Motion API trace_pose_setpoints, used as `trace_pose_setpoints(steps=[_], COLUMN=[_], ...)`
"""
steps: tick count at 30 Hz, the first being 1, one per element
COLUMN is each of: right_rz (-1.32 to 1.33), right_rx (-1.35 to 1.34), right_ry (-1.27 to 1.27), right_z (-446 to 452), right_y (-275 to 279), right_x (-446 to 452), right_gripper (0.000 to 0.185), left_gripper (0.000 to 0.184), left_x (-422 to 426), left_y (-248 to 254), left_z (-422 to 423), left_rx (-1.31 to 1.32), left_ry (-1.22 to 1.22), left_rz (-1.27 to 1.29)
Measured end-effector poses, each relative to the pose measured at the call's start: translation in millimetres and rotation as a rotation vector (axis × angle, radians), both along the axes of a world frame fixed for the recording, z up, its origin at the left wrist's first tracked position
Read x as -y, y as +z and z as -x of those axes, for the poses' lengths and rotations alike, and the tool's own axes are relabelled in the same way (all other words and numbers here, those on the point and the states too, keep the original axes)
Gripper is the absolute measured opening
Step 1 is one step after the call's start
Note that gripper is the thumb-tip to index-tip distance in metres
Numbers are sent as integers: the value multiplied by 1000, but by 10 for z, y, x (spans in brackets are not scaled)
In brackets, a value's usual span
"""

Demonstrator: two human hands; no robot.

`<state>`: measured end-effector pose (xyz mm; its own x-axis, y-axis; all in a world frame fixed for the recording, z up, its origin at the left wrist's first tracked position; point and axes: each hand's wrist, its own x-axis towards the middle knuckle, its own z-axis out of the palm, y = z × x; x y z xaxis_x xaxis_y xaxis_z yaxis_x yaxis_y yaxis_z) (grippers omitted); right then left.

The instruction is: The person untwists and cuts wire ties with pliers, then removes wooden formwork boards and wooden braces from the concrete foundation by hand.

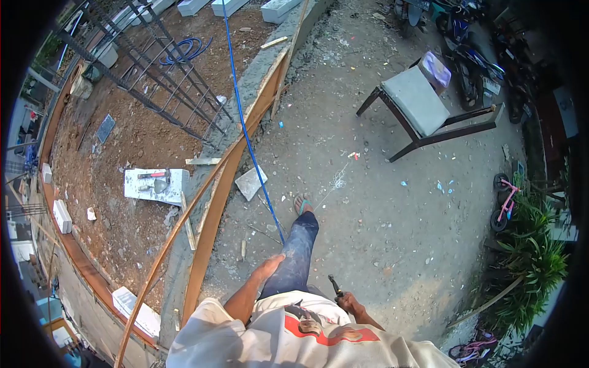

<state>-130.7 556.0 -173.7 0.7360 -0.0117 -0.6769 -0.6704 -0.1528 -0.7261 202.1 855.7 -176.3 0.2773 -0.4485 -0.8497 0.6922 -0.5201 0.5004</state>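
My left hand is low beside my left thigh, over the dark trouser leg. Its fingers are not clear enough to tell whether they hold anything. A blue hose runs down from the top and goes out of sight at that leg, near the hand. My right hand is closed around a slim dark hand tool that points forward; I cannot make out its exact kind. One sandalled foot stands forward on the ground.
Long wooden boards edge a concrete strip on the left. Beyond stand a rebar cage and a white block with a trowel on it. A chair lies tipped at right, near motorbikes. Plants border the far right.
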Motion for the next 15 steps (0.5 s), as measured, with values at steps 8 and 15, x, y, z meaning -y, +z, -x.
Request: trace_pose_setpoints(steps=[8, 15], right_rz=[473, 289], right_rx=[-261, -387], right_ry=[260, -37], right_z=[-2099, -4130], right_y=[732, 1460], right_x=[1677, 2075], right_gripper=[37, 37], left_gripper=[63, 47], left_x=[755, 996], left_y=[594, 513], left_z=[-1224, -1458], left_rx=[226, 181], left_ry=[42, 683], left_rz=[-239, -164])
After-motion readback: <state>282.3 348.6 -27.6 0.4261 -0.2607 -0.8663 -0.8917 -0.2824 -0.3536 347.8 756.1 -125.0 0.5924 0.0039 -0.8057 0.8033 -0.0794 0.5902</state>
